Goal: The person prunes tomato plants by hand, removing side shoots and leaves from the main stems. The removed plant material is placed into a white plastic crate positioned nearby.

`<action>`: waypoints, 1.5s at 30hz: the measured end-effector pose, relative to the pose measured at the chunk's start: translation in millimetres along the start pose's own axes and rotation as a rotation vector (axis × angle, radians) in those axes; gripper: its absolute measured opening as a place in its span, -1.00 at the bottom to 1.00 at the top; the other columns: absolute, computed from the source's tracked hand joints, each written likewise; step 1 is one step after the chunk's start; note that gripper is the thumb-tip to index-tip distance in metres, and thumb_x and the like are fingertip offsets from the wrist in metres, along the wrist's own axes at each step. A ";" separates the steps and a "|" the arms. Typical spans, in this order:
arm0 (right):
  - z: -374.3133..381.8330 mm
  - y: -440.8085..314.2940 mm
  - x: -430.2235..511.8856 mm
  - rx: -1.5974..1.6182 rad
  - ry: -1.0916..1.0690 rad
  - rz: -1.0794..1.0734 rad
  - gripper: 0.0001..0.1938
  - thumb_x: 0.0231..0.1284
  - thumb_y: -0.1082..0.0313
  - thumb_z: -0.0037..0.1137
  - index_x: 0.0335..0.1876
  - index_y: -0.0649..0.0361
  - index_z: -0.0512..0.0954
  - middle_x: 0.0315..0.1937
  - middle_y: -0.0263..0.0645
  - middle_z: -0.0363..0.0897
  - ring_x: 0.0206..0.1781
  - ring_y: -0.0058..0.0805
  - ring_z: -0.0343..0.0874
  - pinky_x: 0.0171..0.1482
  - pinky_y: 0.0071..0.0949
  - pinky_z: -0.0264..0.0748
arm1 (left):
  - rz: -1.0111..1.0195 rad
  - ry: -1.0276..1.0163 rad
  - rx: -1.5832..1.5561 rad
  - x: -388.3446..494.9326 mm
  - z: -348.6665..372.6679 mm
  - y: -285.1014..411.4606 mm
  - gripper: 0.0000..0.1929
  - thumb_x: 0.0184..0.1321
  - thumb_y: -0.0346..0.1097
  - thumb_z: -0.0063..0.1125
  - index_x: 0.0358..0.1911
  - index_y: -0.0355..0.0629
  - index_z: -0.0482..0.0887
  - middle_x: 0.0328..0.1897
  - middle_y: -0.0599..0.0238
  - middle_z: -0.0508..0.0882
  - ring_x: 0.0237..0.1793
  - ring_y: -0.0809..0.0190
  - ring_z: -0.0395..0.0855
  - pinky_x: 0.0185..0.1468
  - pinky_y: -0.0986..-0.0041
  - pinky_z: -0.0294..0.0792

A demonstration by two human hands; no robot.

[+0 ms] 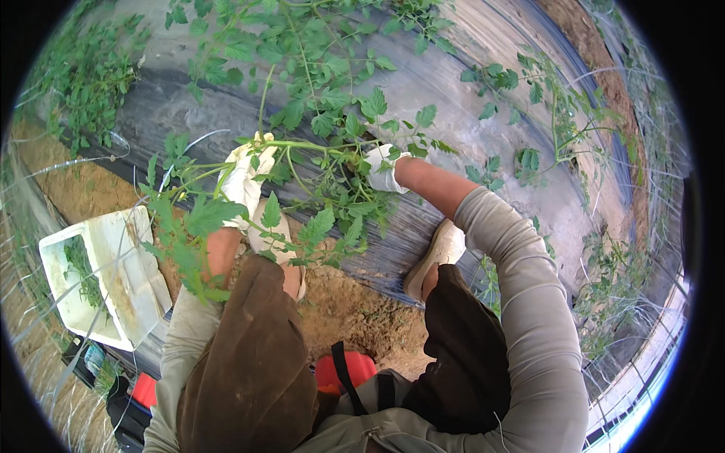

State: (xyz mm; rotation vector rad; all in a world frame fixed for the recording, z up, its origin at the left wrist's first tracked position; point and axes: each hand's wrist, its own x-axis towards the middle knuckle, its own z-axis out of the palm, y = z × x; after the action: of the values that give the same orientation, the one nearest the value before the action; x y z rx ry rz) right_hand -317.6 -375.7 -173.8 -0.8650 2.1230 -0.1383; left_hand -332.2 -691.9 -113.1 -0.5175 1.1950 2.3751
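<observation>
My left hand (243, 181), in a white glove, grips a tomato plant stem (308, 145) that runs sideways in front of me. The leafy end of the plant (198, 218) hangs over my left wrist. My right hand (385, 170), also gloved in white, reaches into the foliage near the base of the plant. Leaves hide its fingers, so what they touch cannot be made out. Below the stem, side shoots and leaves (362, 206) hang between the two hands.
Black plastic mulch film (362, 255) covers the bed beneath more tomato plants (555, 130). A dirty white foam box (107, 277) with green cuttings inside lies to my left. Thin pale strings (85, 164) cross the left side. Something red (345, 371) lies between my legs, over bare soil (362, 311).
</observation>
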 end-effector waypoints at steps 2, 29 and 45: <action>1.8 -4.9 1.7 0.215 -0.056 0.125 -0.79 0.17 0.30 0.03 -0.24 0.11 0.70 -0.32 -0.17 0.72 -0.24 -0.18 0.72 -0.25 -0.24 0.61 | 0.021 0.014 0.001 -0.5 1.6 1.2 -0.70 0.52 -0.40 -0.15 0.23 -0.36 0.38 0.35 -0.18 0.47 0.29 -0.04 0.55 0.22 0.30 0.55; -16.5 26.2 10.3 1.097 0.233 0.385 -0.51 0.22 -0.03 0.34 0.08 0.21 0.62 -0.19 -0.22 0.71 -0.18 -0.35 0.62 -0.16 -0.34 0.53 | 0.024 0.052 0.058 -4.6 9.6 4.1 -0.76 0.50 -0.42 -0.11 0.14 -0.33 0.42 0.29 -0.19 0.54 0.23 -0.04 0.61 0.09 0.31 0.62; -43.0 -13.5 -6.9 0.901 0.481 0.102 -0.51 0.20 -0.12 0.29 -0.18 0.27 0.64 -0.41 -0.12 0.68 -0.36 -0.29 0.57 -0.20 -0.27 0.52 | 0.053 0.071 0.253 -9.1 45.6 8.7 -0.74 0.48 -0.37 0.00 0.13 -0.32 0.50 0.21 0.05 0.63 0.08 0.24 0.67 0.12 0.46 0.54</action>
State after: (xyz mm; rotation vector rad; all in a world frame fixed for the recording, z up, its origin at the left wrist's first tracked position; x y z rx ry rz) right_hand -338.7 -389.7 -135.9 -0.1810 2.1665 -1.2401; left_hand -335.2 -661.2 -77.3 -0.4949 1.5322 2.2201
